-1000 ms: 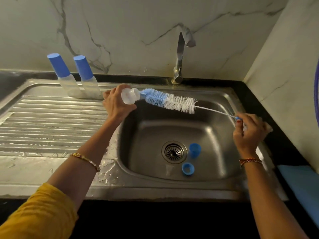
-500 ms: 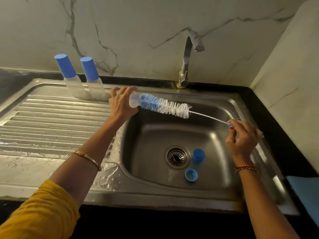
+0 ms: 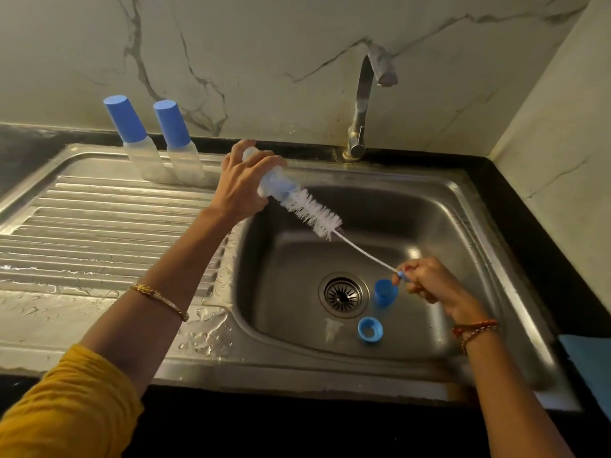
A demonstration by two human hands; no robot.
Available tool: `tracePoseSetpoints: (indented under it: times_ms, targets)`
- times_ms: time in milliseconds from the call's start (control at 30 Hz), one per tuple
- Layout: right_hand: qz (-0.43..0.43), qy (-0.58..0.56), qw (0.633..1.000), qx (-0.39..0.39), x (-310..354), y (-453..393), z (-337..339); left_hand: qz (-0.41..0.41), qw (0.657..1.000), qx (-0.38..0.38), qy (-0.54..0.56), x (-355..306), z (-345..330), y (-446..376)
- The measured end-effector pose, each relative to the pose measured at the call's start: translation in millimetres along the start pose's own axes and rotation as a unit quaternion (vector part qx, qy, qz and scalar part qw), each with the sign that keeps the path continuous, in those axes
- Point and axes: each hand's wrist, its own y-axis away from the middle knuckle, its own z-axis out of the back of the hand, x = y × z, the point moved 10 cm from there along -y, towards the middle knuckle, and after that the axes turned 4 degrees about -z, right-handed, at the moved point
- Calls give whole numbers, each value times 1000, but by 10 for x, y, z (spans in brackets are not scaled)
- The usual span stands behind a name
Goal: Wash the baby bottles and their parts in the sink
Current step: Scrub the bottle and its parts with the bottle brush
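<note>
While the left hand (image 3: 243, 183) is wrapping its fingers round a clear baby bottle (image 3: 269, 180) above the sink's back left corner, the bottle's open mouth is pointing down and to the right, out past the knuckles. The bottle brush (image 3: 310, 209) is sitting with its blue bristles inside the bottle and its white bristles outside, and the right hand (image 3: 429, 282) is pinching the blue end of its wire handle with curled fingers over the basin. In the sink basin (image 3: 429, 219), a blue cap (image 3: 383, 292) and a blue ring (image 3: 370, 329) are lying just right of the drain (image 3: 343, 294). Two capped bottles (image 3: 155, 143) are standing side by side on the draining board (image 3: 82, 226), against the back edge. Compared with a second ago, the brush is now slanting steeply downward instead of lying nearly level, its bristles are pushed further into the bottle, and the right hand is lower, near the blue cap.
</note>
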Motion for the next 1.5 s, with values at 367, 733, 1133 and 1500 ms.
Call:
tracePoseSetpoints:
  times_ms: [367,733,1133,1500]
  targets:
    - [137,7,987,-82,145,102,79,321,802,-182,470,497,36,114]
    - [-34,-75,982,170,-104,125,-590,268,528,-213,777,385,-46,-36]
    - [337,244,842,-343,620,533,130,509,508,-220,659,522,-487,608]
    - [-61,-126,988,71,-64,69,-439,474,464,-260,702,497,-434,461]
